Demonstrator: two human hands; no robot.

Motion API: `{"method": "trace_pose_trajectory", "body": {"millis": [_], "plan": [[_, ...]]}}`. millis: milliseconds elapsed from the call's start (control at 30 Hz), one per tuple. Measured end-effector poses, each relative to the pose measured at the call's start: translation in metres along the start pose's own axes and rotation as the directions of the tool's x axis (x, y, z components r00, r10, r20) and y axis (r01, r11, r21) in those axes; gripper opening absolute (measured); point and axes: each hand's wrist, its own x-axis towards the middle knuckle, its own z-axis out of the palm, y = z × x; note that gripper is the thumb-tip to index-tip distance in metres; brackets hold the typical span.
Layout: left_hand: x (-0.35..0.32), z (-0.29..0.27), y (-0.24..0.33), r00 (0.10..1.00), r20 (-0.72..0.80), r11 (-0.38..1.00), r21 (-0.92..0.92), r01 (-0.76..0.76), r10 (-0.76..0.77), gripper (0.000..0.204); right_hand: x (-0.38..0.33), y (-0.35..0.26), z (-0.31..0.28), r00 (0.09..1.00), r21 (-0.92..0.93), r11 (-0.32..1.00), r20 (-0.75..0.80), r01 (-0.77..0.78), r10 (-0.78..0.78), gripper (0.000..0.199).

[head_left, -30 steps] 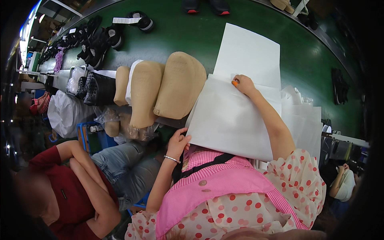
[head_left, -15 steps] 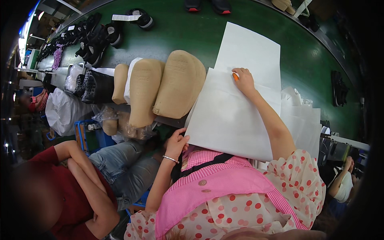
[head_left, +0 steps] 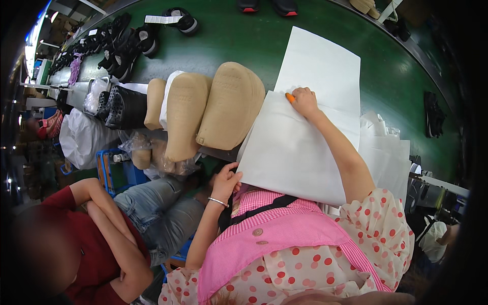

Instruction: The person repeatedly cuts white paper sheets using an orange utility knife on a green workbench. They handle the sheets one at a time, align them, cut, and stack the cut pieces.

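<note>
Large white paper sheets (head_left: 284, 147) lie over the table edge in front of me, the front sheet overlapping another white sheet (head_left: 323, 63) that reaches farther back. My right hand (head_left: 306, 104) is closed at the upper edge of the front sheet, fingers curled. Something small and orange (head_left: 290, 97), like a finger cover, shows at one of its fingertips. At the near left corner of the front sheet, my left hand (head_left: 227, 181) pinches the paper's edge between thumb and fingers. A silver bracelet (head_left: 218, 202) is on that wrist.
Beige shoe-shaped forms (head_left: 231, 107) stand left of the paper, beside black molded pieces (head_left: 127, 108). Black shoes (head_left: 122, 56) line the green table (head_left: 223, 40). More white sheets (head_left: 384, 147) lie on the right. A person in a red shirt (head_left: 96, 244) sits close on my left, arms folded.
My right hand has shifted slightly left along the sheet's upper edge, and the orange piece now points left. My left hand stays at the paper's corner.
</note>
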Motion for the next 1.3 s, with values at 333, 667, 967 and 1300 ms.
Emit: {"method": "trace_pose_trajectory", "body": {"millis": [333,667,967,1300], "plan": [[0.001,0.001,0.001,1.0,0.001,1.0,-0.019,0.009,-0.009,0.039,0.004,0.003,-0.005,0.994,0.271,0.959,0.094,-0.083,0.06,0.022],[-0.002,-0.003,-0.007,1.0,-0.022,1.0,-0.013,0.013,-0.013,0.021,0.006,0.008,0.011,0.995,0.126,0.988,-0.03,-0.091,0.095,0.018],[-0.004,-0.002,-0.003,0.991,-0.097,0.994,-0.059,0.087,-0.093,0.026,0.004,0.009,0.02,0.994,0.187,0.982,-0.112,0.008,0.013,0.017],[0.004,0.004,-0.003,0.997,-0.064,0.998,-0.041,0.046,-0.048,0.018,-0.051,-0.052,-0.016,0.865,0.012,0.938,-0.391,0.346,-0.314,0.049]]}}
